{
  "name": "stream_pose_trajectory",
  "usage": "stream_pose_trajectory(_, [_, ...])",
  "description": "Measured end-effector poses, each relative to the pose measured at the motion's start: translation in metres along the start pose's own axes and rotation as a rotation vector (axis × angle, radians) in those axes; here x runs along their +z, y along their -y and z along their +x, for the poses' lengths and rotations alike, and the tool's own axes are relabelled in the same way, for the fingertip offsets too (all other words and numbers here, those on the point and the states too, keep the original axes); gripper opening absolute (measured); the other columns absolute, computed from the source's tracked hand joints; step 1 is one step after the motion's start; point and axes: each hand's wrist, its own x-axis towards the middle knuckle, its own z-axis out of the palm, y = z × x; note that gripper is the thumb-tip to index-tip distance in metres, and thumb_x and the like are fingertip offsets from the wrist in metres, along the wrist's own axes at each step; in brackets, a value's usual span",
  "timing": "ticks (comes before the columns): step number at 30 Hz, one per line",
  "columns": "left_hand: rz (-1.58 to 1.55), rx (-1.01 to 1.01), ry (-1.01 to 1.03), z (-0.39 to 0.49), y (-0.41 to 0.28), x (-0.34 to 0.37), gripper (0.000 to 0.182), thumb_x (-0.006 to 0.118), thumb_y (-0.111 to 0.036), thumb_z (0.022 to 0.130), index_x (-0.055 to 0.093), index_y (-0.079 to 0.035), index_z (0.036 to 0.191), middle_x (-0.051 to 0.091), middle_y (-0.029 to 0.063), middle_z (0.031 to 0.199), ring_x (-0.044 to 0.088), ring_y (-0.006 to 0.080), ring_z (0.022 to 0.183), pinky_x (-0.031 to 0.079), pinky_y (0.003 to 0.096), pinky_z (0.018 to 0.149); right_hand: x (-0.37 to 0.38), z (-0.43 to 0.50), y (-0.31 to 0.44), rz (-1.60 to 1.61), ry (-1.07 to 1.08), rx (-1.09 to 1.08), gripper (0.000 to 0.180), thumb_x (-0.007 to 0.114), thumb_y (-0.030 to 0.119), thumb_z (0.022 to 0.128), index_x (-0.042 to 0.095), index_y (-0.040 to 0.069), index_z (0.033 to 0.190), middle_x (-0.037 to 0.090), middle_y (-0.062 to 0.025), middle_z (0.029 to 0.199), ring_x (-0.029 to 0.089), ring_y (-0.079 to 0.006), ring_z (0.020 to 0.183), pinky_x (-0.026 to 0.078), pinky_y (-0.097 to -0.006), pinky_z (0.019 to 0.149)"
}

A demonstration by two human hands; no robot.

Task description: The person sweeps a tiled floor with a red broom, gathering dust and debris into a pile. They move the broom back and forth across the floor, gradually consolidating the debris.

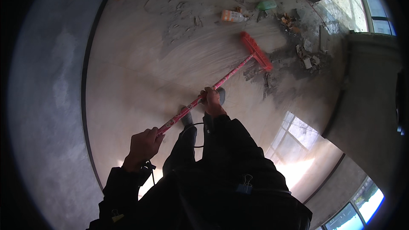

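Note:
Both hands grip the pink patterned handle [177, 117] of a push broom, which slants from lower left to upper right. My left hand [145, 145] is closed around its upper end. Farther down the handle, my right hand [211, 100] wraps it above my shoes. The red broom head [256, 51] rests on the floor ahead to the right, slightly blurred. Just right of its bristles lies a patch of grey dust and dirt [266, 78]. Pale curved streaks mark the floor left of the head.
A plastic bottle with an orange label [233, 16] and a green bottle [266, 5] lie ahead. Paper scraps and rubble [307, 58] collect near the right wall [367, 89]. A bare grey wall [54, 95] with dark skirting runs along the left. Windows [378, 11] stand at right.

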Motion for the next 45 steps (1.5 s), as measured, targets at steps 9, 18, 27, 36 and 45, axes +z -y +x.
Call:
stream_pose_trajectory(9, [0.089, -0.294, 0.118, -0.103, 0.033, -0.043, 0.021, 0.068, -0.031, 0.093, 0.065, -0.01, 0.09, 0.065, 0.0111, 0.072, 0.065, 0.0325, 0.066, 0.051, 0.0459, 0.059, 0.037, -0.04, -0.056, -0.063, 0.089, 0.216, 0.015, 0.058, 0.016, 0.098, 0.054, 0.002, 0.1, 0.062, -0.0111, 0.087, 0.066, -0.0278, 0.077, 0.06, -0.0439, 0.073])
stream_pose_trajectory(18, [0.503, -0.485, 0.027, -0.252, 0.051, -0.129, 0.032, 0.067, -0.022, 0.091, 0.055, -0.011, 0.063, 0.054, 0.0088, 0.059, 0.058, 0.0297, 0.054, 0.044, 0.0432, 0.05, 0.154, -0.114, -0.208, -0.23, 0.381, 0.59, 0.015, 0.055, 0.014, 0.098, 0.062, 0.0, 0.096, 0.068, -0.0112, 0.085, 0.073, -0.0262, 0.074, 0.064, -0.0423, 0.067])
stream_pose_trajectory(27, [0.235, -0.559, -0.005, -0.157, 0.021, -0.154, 0.022, 0.073, -0.023, 0.085, 0.067, -0.004, 0.074, 0.059, 0.0152, 0.062, 0.057, 0.0343, 0.055, 0.043, 0.0422, 0.052, 0.132, -0.086, -0.144, -0.146, 0.329, 0.408, 0.014, 0.056, 0.016, 0.095, 0.056, 0.003, 0.089, 0.062, -0.0083, 0.082, 0.065, -0.024, 0.069, 0.061, -0.0442, 0.068])
stream_pose_trajectory(36, [0.025, -0.165, 0.03, -0.004, -0.001, -0.057, 0.021, 0.073, -0.027, 0.091, 0.067, -0.007, 0.085, 0.062, 0.0119, 0.066, 0.062, 0.0307, 0.057, 0.048, 0.0414, 0.054, 0.044, 0.02, 0.009, -0.078, -0.027, 0.041, 0.015, 0.055, 0.015, 0.095, 0.055, 0.001, 0.091, 0.059, -0.0111, 0.082, 0.066, -0.0278, 0.07, 0.06, -0.0429, 0.061])
stream_pose_trajectory(45, [0.052, -0.522, -0.073, -0.117, 0.021, -0.123, 0.02, 0.074, -0.021, 0.082, 0.07, -0.003, 0.076, 0.061, 0.0142, 0.063, 0.058, 0.029, 0.053, 0.044, 0.0397, 0.053, 0.098, -0.075, -0.087, -0.055, 0.331, 0.382, 0.018, 0.051, 0.016, 0.099, 0.054, 0.006, 0.084, 0.059, -0.0064, 0.087, 0.067, -0.0252, 0.087, 0.056, -0.0452, 0.084])
